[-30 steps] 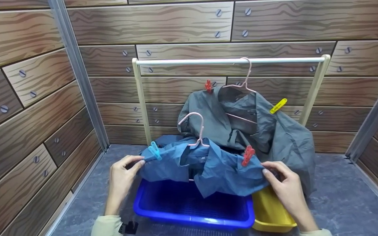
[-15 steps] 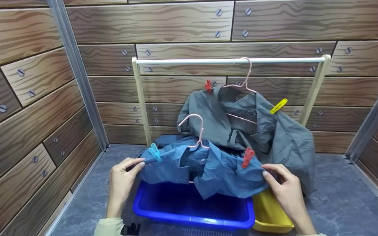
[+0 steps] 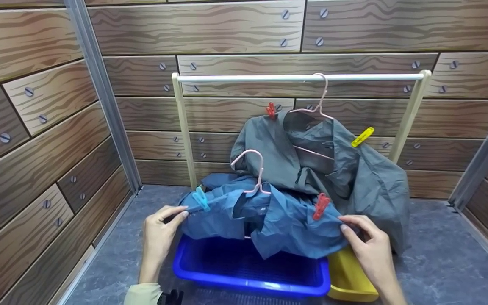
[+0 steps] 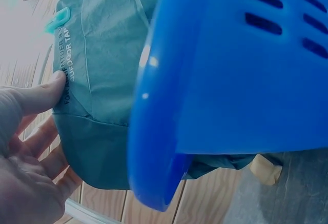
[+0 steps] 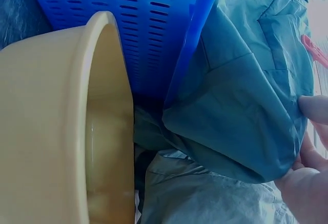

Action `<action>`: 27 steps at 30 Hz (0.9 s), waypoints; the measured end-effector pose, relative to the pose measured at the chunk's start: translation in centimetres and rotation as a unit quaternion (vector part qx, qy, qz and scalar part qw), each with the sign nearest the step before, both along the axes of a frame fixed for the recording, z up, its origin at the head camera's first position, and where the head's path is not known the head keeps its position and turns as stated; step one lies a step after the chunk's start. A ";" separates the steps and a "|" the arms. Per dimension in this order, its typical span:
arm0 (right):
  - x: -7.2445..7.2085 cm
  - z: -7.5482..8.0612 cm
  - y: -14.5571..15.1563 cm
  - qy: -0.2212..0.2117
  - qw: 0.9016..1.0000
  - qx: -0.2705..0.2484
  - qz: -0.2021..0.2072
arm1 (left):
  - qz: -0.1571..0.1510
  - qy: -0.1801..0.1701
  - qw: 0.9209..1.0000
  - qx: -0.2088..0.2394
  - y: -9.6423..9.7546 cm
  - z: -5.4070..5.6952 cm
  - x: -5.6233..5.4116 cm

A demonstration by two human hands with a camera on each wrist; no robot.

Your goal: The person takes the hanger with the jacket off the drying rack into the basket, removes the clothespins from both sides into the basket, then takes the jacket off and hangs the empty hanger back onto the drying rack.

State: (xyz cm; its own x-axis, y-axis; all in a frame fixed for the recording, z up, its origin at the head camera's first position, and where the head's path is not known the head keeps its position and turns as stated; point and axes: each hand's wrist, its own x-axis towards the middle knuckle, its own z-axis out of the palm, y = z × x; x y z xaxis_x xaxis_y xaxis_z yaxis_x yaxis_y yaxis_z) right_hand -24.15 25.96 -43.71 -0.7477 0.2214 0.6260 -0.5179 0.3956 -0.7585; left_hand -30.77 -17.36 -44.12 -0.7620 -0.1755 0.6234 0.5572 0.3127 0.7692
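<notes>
A blue jacket (image 3: 223,212) on a pink hanger (image 3: 261,173) lies spread over the back of a blue basket (image 3: 250,281). My left hand (image 3: 159,231) pinches its left shoulder edge between thumb and fingers, beside a light-blue clothespin (image 3: 201,199). The right hand (image 3: 371,245) pinches the opposite edge, near a red clothespin (image 3: 321,206). In the left wrist view the thumb presses on the jacket (image 4: 102,80) by printed lettering. The hanger's hook stands up free of the rod. Most of the hanger's body is hidden under the cloth.
Behind, a grey jacket (image 3: 269,144) hangs by a hanger from the white rod (image 3: 248,78) of a rack, with a red clothespin (image 3: 271,110) and a yellow clothespin (image 3: 362,137) on it. A yellow bin (image 3: 350,279) stands right of the blue basket. Wood-patterned walls enclose the area.
Both hands keep their pinch on the blue jacket. The jacket and its hanger hook have sunk slightly. Nothing was let go.
</notes>
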 end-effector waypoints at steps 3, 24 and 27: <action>-0.2 -0.5 0.2 -0.006 1.000 -0.007 -0.002 | -0.001 -0.005 1.000 0.003 0.1 -0.1 0.0; 0.9 1.6 -1.2 0.035 0.999 0.004 0.002 | 0.059 0.032 0.995 -0.076 1.2 0.2 0.5; 0.7 1.8 -1.2 0.034 0.999 0.002 -0.003 | 0.078 0.053 0.991 -0.097 1.6 0.4 0.6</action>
